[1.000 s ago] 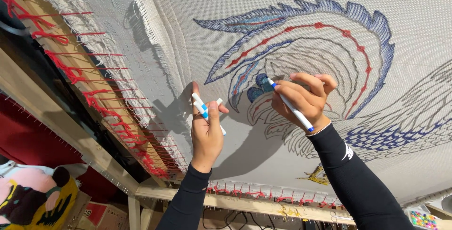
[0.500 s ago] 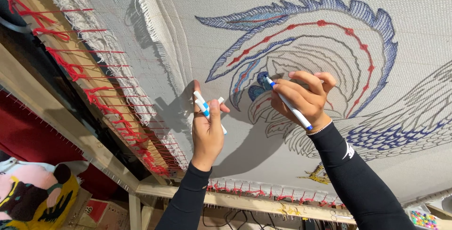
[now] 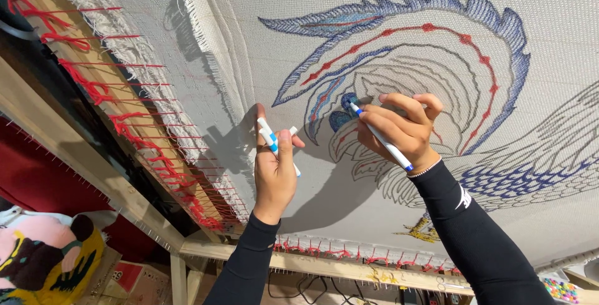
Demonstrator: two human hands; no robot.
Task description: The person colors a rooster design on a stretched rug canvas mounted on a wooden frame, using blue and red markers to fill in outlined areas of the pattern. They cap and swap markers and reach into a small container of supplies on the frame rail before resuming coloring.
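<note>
A white woven cloth (image 3: 387,5) is stretched on a wooden frame (image 3: 112,192) and bears a drawn bird-like design in blue, red and grey lines. My right hand (image 3: 399,129) grips a white marker with a blue tip (image 3: 382,139), its tip touching a blue-filled patch of the drawing. My left hand (image 3: 273,171) rests against the cloth to the left and holds a few white-and-blue markers (image 3: 272,142) between thumb and fingers. Both arms wear black sleeves.
Red cord (image 3: 131,130) laces the frayed cloth edge to the frame along the left and bottom. A colourful tufted piece (image 3: 43,261) lies at the lower left. A box of coloured beads (image 3: 561,289) shows at the lower right corner.
My right hand has shifted slightly up and left with the marker along the blue patch. My left hand has stayed almost still.
</note>
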